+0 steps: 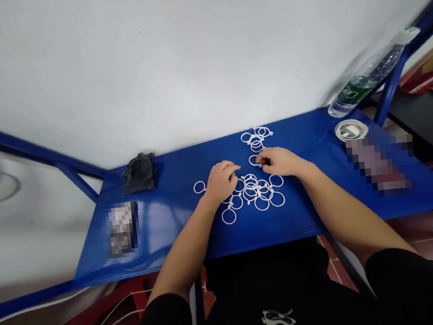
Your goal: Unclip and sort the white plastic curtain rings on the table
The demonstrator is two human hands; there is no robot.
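Note:
White plastic curtain rings, each with a small eyelet, lie on the blue table. My right hand [273, 161] is closed in a pinch on a single curtain ring [250, 163] toward the back of the table. Over the left part of the front cluster of rings [257, 191] is my left hand [221, 181], fingers loosely bent and apart, with no ring visibly gripped. It partly hides the rings beneath it. A smaller group of rings [255, 139] lies behind my right hand, near the wall. One lone ring [195, 187] shows left of my left hand.
On the blue table [181, 237], a black plastic bag [140, 174] and a blurred-out object [122, 228] lie left. At right are a water bottle [365, 79], a white tape-like roll [351, 130] and another blurred-out item [379, 164]. The white wall [192, 73] borders the back.

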